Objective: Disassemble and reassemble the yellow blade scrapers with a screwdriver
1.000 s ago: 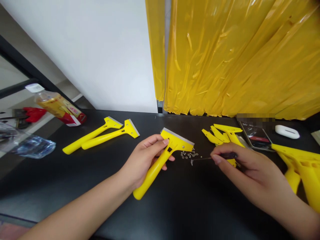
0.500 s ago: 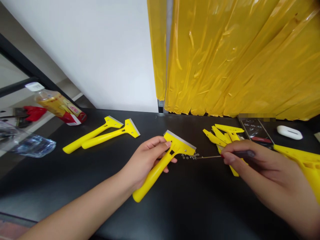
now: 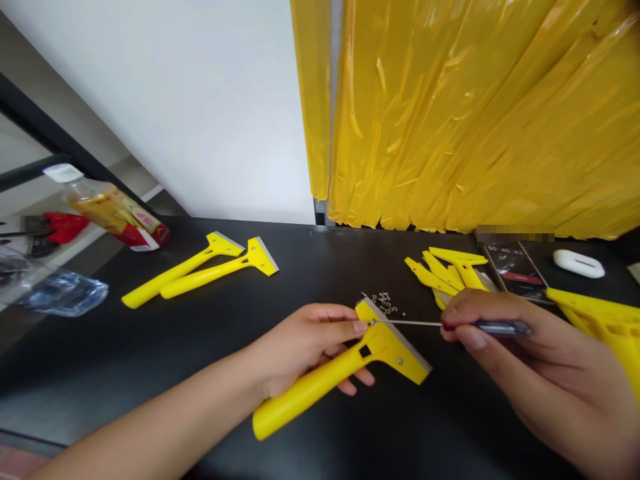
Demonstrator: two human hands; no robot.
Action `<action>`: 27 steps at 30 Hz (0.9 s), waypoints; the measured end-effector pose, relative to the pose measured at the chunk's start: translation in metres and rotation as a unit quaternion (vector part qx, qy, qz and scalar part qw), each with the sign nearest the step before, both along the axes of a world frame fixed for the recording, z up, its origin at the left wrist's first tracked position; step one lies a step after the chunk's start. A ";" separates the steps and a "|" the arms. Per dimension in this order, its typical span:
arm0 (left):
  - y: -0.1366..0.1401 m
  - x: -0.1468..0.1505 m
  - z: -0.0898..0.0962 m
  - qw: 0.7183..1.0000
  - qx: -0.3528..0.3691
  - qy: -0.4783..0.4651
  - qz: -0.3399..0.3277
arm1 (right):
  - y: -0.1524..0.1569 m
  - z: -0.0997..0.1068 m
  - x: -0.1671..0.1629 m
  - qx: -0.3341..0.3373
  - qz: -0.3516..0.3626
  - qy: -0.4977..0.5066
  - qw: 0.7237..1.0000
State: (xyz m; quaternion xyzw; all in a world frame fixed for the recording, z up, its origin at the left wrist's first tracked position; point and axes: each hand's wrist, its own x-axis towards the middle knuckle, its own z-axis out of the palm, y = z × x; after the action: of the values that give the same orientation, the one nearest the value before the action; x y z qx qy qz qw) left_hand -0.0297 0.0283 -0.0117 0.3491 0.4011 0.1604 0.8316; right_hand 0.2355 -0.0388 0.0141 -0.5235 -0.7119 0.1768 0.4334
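My left hand (image 3: 320,343) is closed around the neck of a yellow scraper (image 3: 320,393) with a metal blade along its head. The thumb presses near one screw hole. In my right hand (image 3: 520,360) is a thin screwdriver (image 3: 413,323) with a dark handle, pinched between thumb and fingers. A small screw (image 3: 373,323) appears at the screwdriver's tip, against that hole; how far in it sits I cannot tell. A second screw (image 3: 400,361) sits in the head's other hole. Loose screws and nuts (image 3: 385,303) lie just behind the blade.
Two yellow scrapers (image 3: 215,270) lie at the left. Yellow scraper parts (image 3: 440,270) are piled beyond my right hand, with another yellow piece (image 3: 600,317) at far right. A phone (image 3: 517,267), white earbud case (image 3: 579,264), drink bottle (image 3: 117,210) and clear plastic item (image 3: 65,293) stand around the black table (image 3: 125,367).
My left hand has brought the scraper nearer and to the right, turning its head. The screwdriver tip has moved from the loose screws and nuts to the scraper's hole.
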 end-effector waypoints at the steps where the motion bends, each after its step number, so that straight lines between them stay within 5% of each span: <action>1: 0.000 0.000 0.000 1.000 -0.004 0.000 -0.003 | 0.000 -0.001 0.000 -0.003 0.002 0.000 1.000; 17: -0.003 0.002 0.001 1.000 0.015 0.016 -0.005 | 0.004 0.005 0.004 -0.001 0.097 -0.062 0.993; 27: -0.011 0.006 0.007 0.985 0.156 0.059 0.048 | -0.014 0.007 0.001 0.174 0.068 -0.225 0.956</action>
State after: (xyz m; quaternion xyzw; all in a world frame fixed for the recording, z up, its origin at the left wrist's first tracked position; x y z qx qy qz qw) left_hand -0.0236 0.0169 -0.0046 0.4633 0.4363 0.2401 0.7331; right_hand 0.2363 -0.0533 0.0210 -0.4168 -0.8448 -0.0430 0.3329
